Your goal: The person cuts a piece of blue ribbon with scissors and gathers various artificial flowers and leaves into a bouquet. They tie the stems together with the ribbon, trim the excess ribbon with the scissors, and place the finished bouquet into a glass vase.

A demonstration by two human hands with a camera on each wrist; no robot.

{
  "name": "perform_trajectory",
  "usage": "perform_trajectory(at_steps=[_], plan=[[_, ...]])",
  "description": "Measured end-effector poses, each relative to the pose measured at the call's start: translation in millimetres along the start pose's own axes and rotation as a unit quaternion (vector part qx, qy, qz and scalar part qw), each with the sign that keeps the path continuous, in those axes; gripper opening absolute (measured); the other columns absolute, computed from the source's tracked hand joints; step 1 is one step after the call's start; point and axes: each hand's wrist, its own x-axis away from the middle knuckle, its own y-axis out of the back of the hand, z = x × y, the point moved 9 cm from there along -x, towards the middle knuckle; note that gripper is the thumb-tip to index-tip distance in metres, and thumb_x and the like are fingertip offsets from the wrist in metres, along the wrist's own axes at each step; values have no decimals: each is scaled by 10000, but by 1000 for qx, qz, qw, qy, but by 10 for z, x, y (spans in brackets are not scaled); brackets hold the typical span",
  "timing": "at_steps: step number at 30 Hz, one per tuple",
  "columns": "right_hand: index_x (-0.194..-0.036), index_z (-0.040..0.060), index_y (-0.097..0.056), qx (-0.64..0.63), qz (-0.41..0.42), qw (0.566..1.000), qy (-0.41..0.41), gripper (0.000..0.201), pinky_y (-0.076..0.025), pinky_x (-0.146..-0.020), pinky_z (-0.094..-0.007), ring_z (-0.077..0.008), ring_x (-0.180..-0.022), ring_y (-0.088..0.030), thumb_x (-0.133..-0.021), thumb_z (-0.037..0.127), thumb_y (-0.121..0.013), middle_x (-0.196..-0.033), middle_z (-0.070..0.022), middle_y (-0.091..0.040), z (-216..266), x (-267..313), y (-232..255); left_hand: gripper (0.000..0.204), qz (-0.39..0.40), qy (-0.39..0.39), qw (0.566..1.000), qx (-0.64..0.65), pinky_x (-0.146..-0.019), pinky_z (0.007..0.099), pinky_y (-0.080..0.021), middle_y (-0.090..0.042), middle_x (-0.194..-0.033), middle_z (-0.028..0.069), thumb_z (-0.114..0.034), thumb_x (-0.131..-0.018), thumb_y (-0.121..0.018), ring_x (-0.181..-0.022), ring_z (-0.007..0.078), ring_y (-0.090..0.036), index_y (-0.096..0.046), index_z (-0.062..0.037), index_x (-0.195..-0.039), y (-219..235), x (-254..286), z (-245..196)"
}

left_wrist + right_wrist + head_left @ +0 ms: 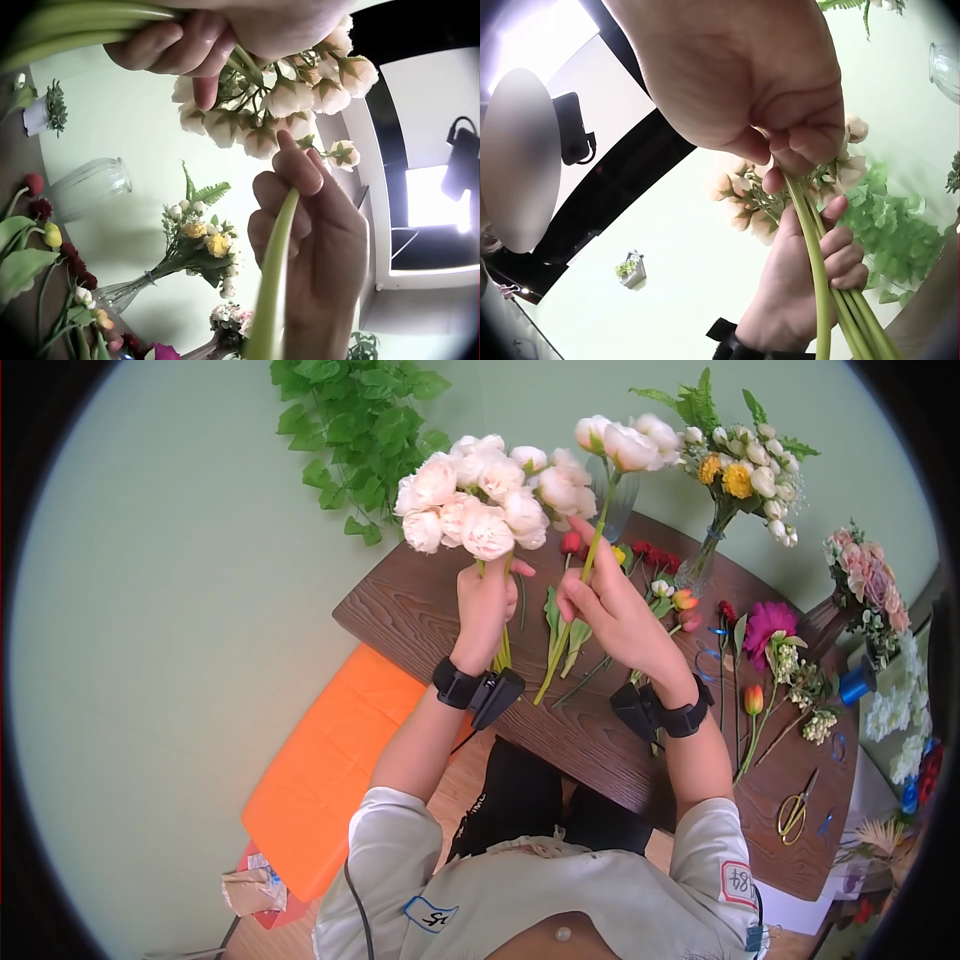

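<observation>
My left hand (485, 605) grips a bunch of pale pink peonies (480, 500) by the stems, just below the flower heads. Several green stems (859, 322) run down out of that fist in the right wrist view. To its right, my right hand (620, 615) pinches the stem (271, 277) of one more peony spray (632, 448), held tilted above the table. Its pale blooms stand beside the bunch, at about the same height. In the right wrist view, the right hand partly hides the flower heads behind it.
On the dark wooden table (600, 760) lie red tulips, a magenta peony (770, 628), an orange tulip (753, 700) and gold-handled scissors (793, 815). A clear glass vase (94, 187) stands behind, near vases of arranged flowers (735, 480). A blue ribbon spool (857, 682) sits at the right.
</observation>
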Motion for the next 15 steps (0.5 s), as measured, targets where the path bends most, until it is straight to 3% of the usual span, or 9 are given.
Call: perform_trajectory(at_steps=[3, 8, 15], plan=[[-1318, 82, -98, 20, -26, 999, 29, 550, -379, -594, -262, -149, -576, -445, -839, 48, -366, -620, -54, -436, 67, 52, 32, 427, -9, 34, 999, 25, -339, 205, -137, -223, -424, -71, -402, -865, -364, -333, 31, -173, -493, -18, -728, -3, -32, 41], [-1323, 101, -130, 125, 15, 991, 55, 542, -398, -599, -278, -187, -584, -469, -843, 73, -380, -633, -81, -455, 7, 134, -46, 396, -4, 75, 993, 92, -325, 202, -152, -239, -422, -72, -387, -845, -430, -323, 30, -198, -478, -31, -679, -28, -50, 111], [-1324, 104, -129, 87, 8, 996, 17, 559, -405, -602, -279, -195, -573, -472, -833, 54, -392, -624, -86, -458, -111, 198, -97, 368, 6, 73, 994, 86, -325, 205, -159, -234, -418, -70, -360, -850, -428, -323, 34, -193, -480, -34, -687, -61, -43, 100]])
